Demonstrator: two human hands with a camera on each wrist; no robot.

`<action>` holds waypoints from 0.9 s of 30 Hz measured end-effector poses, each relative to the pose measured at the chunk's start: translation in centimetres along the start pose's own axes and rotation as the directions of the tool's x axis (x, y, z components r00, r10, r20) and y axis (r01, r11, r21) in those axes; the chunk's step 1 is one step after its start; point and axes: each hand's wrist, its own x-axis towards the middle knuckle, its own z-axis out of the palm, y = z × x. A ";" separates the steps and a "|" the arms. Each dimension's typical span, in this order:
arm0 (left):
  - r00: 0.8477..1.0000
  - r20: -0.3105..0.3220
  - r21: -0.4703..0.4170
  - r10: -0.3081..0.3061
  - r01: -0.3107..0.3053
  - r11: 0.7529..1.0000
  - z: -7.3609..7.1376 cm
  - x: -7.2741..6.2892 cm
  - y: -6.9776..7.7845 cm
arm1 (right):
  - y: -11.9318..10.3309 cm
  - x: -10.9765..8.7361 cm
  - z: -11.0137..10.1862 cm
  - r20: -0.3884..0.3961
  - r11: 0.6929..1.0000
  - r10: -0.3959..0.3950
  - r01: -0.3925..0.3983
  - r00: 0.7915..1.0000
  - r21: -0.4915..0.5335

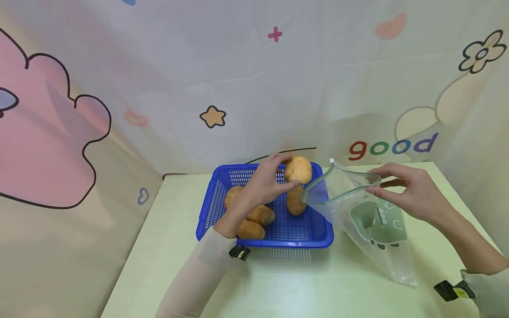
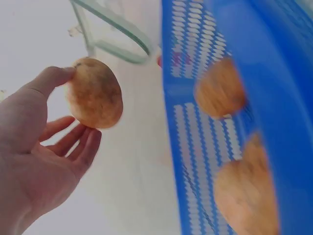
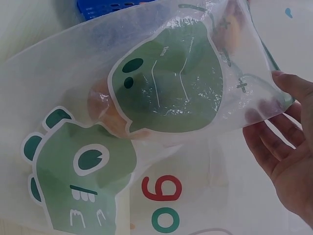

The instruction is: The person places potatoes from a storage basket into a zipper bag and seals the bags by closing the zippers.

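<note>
My left hand pinches a round, pale brown potato between thumb and fingers, above the far right part of a blue plastic basket. In the left wrist view, this potato hangs clear of the basket, near the bag's rim. My right hand grips the edge of a clear zip bag with green cartoon prints; its mouth gapes toward the potato. A brownish shape shows dimly through the bag in the right wrist view; I cannot tell whether it lies inside or behind.
Several more potatoes lie in the basket, mostly on its left, with one potato on the right. The basket stands on a pale table against a printed cloth backdrop. A strap with a black piece sits at each wrist.
</note>
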 end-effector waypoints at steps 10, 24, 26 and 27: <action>0.980 0.040 -0.138 0.197 -0.190 0.972 2.0 -0.2 3.6 | 0.0 -0.1 0.2 -0.002 1.000 -0.004 0.004 1.000 0.007; 0.978 0.115 -0.266 0.174 -0.138 0.954 4.2 0.2 3.9 | -1.4 0.0 -0.3 0.063 0.997 -0.050 0.047 0.997 0.053; 0.977 0.116 -0.255 0.177 -0.143 0.956 4.6 0.3 4.1 | -1.7 0.1 -0.3 0.059 0.997 -0.073 0.071 0.996 0.041; 0.978 0.116 -0.242 0.176 -0.144 0.960 4.8 0.3 4.1 | -1.7 0.1 -0.2 0.054 0.996 -0.083 0.082 0.995 0.029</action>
